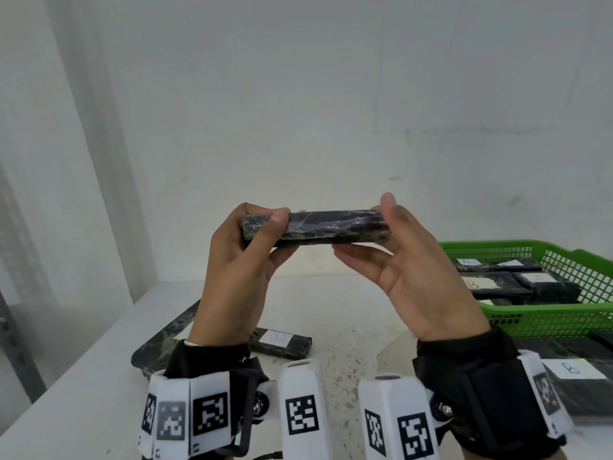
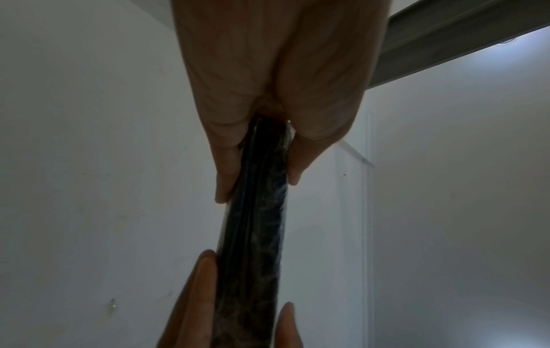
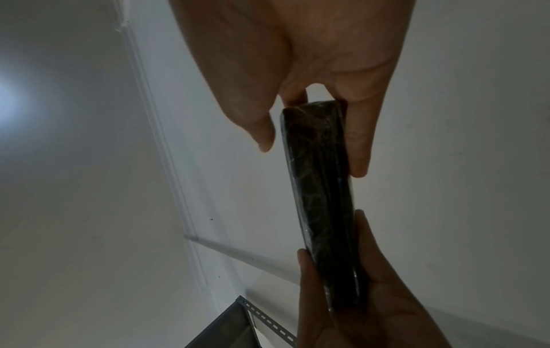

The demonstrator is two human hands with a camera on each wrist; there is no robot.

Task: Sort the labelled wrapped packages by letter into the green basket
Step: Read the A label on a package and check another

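Note:
A dark marbled wrapped package (image 1: pixel 331 227) is held level and edge-on above the table, its label out of sight. My left hand (image 1: pixel 262 224) grips its left end, thumb on the near side and fingers behind. My right hand (image 1: pixel 374 234) holds the right end, thumb up at the top corner and fingers underneath. The left wrist view shows the package (image 2: pixel 256 212) running between both hands; the right wrist view shows the package (image 3: pixel 321 188) the same way. The green basket (image 1: pixel 564 313) stands on the table at the right, with labelled packages inside, one marked A (image 1: pixel 467 262) and one marked B (image 1: pixel 477 284).
On the white table below my left hand lie a package labelled D (image 1: pixel 282 343) and a larger dark marbled one (image 1: pixel 166 336). Another package labelled B (image 1: pixel 570 370) lies in front of the basket at the right. A white wall stands close behind.

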